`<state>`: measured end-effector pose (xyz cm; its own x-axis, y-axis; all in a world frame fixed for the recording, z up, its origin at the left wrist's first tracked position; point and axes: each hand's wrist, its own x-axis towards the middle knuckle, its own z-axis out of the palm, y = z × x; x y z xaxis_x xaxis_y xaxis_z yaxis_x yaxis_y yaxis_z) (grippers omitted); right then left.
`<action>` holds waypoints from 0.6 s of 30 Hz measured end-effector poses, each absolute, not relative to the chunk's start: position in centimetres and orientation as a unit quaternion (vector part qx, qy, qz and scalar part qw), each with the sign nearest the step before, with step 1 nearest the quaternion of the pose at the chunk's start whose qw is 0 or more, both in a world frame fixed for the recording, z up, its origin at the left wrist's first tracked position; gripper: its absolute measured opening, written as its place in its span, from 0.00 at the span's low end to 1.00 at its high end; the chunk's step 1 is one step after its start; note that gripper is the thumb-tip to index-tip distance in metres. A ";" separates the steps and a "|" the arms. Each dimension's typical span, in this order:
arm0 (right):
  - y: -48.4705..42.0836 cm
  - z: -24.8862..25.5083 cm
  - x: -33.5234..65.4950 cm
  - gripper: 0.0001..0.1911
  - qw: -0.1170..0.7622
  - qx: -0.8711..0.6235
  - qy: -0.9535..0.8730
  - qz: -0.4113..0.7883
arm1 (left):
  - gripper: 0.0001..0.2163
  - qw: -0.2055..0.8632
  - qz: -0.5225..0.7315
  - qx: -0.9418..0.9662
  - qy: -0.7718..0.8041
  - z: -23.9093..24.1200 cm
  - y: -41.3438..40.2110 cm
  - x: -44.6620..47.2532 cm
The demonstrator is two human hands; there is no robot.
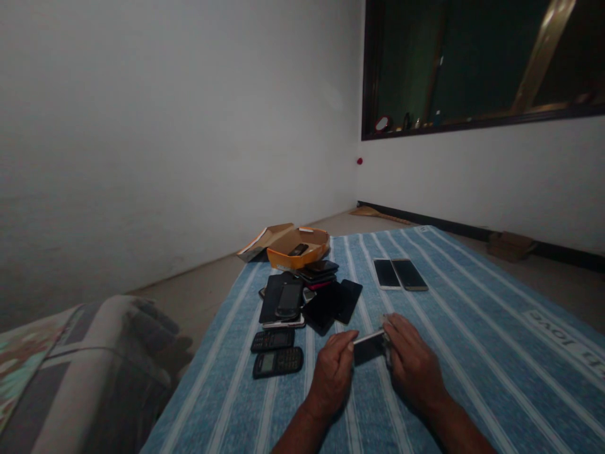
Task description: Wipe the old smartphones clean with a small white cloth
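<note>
Between my two hands is a smartphone (370, 350) with a dark screen and a pale edge, held tilted just above the blue striped cloth. My left hand (331, 371) grips its left end, thumb along the edge. Fingers curled, my right hand (414, 360) presses a crumpled greyish cloth (386, 343) against the phone's right end; most of that cloth is hidden. Left of my hands, two keypad phones (278, 362) lie one behind the other. Farther back is a loose pile of dark phones (324, 306). Two smartphones (401, 275) lie side by side beyond my right hand.
An open orange box (300, 255) with a small dark phone inside stands at the far left of the striped cloth (477, 353). Left of the covered surface is a draped grey-and-white fabric (94, 372). A brown carton (510, 246) sits by the right wall.
</note>
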<state>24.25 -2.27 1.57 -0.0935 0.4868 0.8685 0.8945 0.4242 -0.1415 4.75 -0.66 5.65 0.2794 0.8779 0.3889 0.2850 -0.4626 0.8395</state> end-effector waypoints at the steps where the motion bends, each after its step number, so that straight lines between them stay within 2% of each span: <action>1: -2.2 1.6 24.6 0.21 0.464 -0.495 -0.701 -0.221 | 0.17 0.331 0.446 0.729 0.400 5.7 -0.7 4.8; 8: -1.8 1.3 25.1 0.20 0.476 -0.512 -0.680 -0.221 | 0.16 0.328 0.444 0.729 0.405 5.6 -0.7 4.8; 18: -3.4 1.8 20.7 0.27 0.456 -0.438 -0.748 -0.203 | 0.15 0.325 0.453 0.737 0.383 6.0 -0.8 4.8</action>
